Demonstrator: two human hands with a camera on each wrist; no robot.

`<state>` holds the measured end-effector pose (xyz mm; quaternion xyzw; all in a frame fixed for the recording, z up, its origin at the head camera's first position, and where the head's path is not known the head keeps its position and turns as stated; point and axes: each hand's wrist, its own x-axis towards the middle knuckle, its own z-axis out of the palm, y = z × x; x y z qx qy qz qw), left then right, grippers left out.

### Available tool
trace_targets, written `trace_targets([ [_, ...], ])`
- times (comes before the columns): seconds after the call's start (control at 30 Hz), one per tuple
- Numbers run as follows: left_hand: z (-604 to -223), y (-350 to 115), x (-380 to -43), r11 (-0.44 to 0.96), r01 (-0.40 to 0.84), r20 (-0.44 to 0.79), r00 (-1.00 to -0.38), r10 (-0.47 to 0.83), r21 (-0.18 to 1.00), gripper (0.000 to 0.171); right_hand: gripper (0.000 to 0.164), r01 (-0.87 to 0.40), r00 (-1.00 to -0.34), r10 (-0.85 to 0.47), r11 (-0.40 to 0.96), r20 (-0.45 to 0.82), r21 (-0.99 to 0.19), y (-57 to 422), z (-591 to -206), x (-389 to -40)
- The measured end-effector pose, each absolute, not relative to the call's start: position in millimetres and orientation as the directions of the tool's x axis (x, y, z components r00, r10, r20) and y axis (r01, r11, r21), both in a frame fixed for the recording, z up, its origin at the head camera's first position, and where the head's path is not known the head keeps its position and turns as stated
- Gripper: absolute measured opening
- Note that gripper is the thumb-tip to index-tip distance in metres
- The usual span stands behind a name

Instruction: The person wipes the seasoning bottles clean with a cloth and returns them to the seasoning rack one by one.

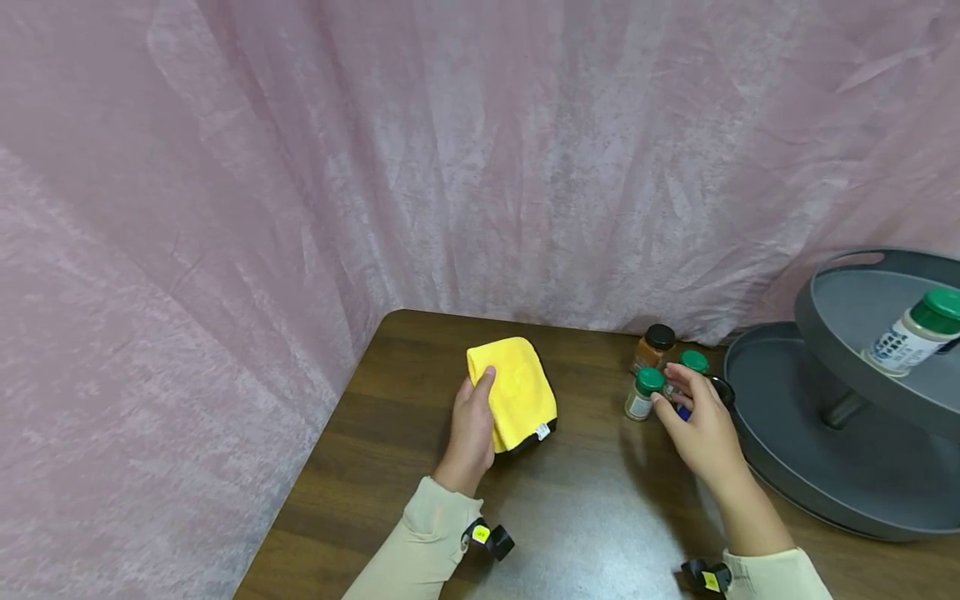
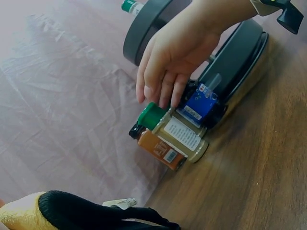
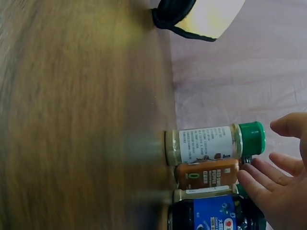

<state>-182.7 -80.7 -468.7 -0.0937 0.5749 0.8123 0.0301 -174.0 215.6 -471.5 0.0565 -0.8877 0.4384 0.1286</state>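
Note:
In the head view my left hand grips a folded yellow cloth with a black underside, held up over the table. My right hand hovers at a cluster of spice bottles, thumb and fingers spread around their tops. Nearest the thumb is a green-capped bottle with a white label. Beside it stands an orange-brown pepper bottle with a black cap. A second green cap and a dark jar with a blue label sit partly behind the right fingers; whether the fingertips touch them I cannot tell.
A grey two-tier round tray stands on the right, close to the bottles. On its upper tier is another green-capped bottle. The wooden table ends at a pink curtain behind and to the left.

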Motion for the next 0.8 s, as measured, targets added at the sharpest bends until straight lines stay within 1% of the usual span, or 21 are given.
trace_targets([
  [0.2,-469,-80,-182,-0.321,-0.16,-0.188,-0.98,-0.057,0.933,0.043,0.058,-0.161,-0.972,0.035,0.62,0.232,-0.768,210,-473,-174],
  [0.43,-471,-80,-182,-0.313,-0.16,-0.186,-0.981,-0.057,0.936,0.044,0.061,-0.145,-0.979,0.026,0.617,0.204,-0.773,204,-479,-177],
  [0.63,-472,-80,-182,-0.31,-0.164,-0.187,-0.981,-0.046,0.936,0.044,0.068,-0.1,-0.987,0.035,0.626,0.155,-0.774,204,-486,-181],
  [0.8,-473,-79,-183,-0.304,-0.162,-0.183,-0.982,-0.043,0.939,0.044,0.067,-0.077,-0.994,0.015,0.607,0.107,-0.791,206,-491,-184],
])
